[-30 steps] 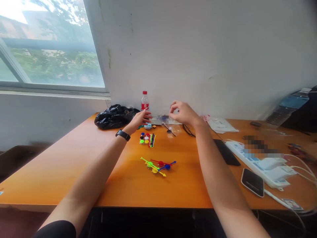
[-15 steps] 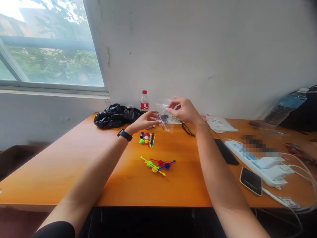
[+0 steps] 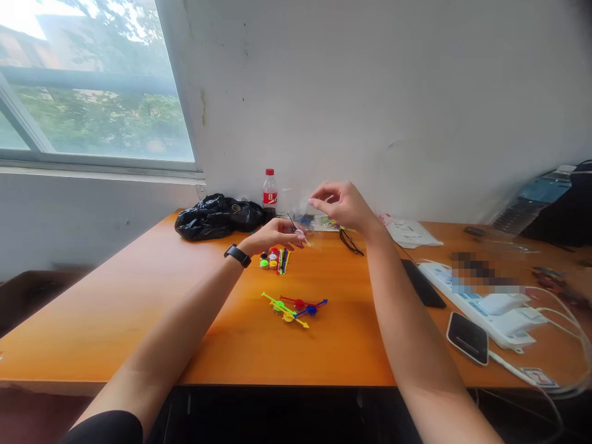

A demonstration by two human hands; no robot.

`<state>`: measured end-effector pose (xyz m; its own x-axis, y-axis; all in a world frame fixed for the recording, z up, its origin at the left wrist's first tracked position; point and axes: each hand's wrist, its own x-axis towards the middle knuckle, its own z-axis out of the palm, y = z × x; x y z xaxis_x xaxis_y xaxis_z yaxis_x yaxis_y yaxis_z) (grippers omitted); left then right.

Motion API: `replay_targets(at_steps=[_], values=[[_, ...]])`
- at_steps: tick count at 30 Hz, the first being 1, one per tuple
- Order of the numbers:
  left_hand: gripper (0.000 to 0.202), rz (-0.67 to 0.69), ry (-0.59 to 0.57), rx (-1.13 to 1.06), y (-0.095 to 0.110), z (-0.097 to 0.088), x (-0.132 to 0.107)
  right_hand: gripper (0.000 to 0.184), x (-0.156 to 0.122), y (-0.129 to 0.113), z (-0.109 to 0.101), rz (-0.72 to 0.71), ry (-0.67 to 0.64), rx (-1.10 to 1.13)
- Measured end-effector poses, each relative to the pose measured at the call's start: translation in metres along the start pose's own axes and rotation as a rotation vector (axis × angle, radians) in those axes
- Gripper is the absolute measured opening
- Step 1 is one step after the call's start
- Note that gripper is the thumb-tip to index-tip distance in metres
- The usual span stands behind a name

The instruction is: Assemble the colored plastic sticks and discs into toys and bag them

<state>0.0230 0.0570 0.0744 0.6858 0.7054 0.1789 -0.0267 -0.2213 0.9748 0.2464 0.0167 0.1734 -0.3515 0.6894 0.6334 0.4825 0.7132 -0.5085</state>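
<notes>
My left hand (image 3: 276, 234) hovers over the far middle of the orange table (image 3: 139, 314), fingers pinched on a thin dark stick (image 3: 293, 223) that slants up to the left. My right hand (image 3: 343, 206) is raised just to its right, thumb and forefinger pinched on a small clear plastic bag (image 3: 311, 217) that is hard to make out. Just in front of my left hand lies a cluster of small coloured caps and sticks (image 3: 274, 259). Nearer me lie several coloured sticks pushed through caps (image 3: 296, 306).
A water bottle (image 3: 269, 190) and a black plastic bag (image 3: 213, 217) stand by the wall. Glasses (image 3: 350, 242), papers (image 3: 409, 233), a black slab (image 3: 422, 283), a white power strip (image 3: 481, 297) with cables and a phone (image 3: 469, 338) lie on the right.
My right hand lifted the clear bag off the table. My left hand drew back from the bottle towards me, and the thin dark stick is now in its fingers.
</notes>
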Motion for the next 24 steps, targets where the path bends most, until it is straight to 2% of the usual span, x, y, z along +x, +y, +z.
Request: replay_targets(at_steps=[6, 13, 15, 17, 19, 20, 21, 24], values=[[0.047, 0.019, 0.013, -0.011, -0.002, 0.006, 0.003, 0.02, 0.0, -0.002, 0.001, -0.029, 0.066, -0.014], [0.046, 0.044, 0.034, 0.005, 0.01, 0.015, -0.002, 0.019, 0.0, -0.003, 0.0, -0.064, 0.178, -0.037], [0.045, 0.041, 0.077, -0.015, 0.011, 0.015, -0.012, 0.021, -0.005, -0.003, -0.002, -0.067, 0.275, -0.036], [0.044, 0.008, 0.131, -0.035, 0.007, 0.013, -0.028, 0.024, -0.016, -0.001, -0.002, -0.055, 0.425, -0.032], [0.045, 0.004, 0.234, -0.065, -0.001, 0.007, -0.047, 0.022, -0.033, 0.002, 0.004, -0.018, 0.505, -0.023], [0.045, 0.005, 0.274, -0.085, -0.007, 0.004, -0.056, 0.022, -0.042, 0.005, 0.011, 0.02, 0.438, -0.011], [0.045, 0.002, 0.315, -0.113, -0.012, 0.0, -0.065, 0.025, -0.053, 0.007, 0.019, 0.066, 0.298, 0.011], [0.046, -0.012, 0.473, -0.274, -0.029, -0.009, -0.083, 0.026, -0.082, 0.018, 0.053, 0.128, -0.222, 0.106]])
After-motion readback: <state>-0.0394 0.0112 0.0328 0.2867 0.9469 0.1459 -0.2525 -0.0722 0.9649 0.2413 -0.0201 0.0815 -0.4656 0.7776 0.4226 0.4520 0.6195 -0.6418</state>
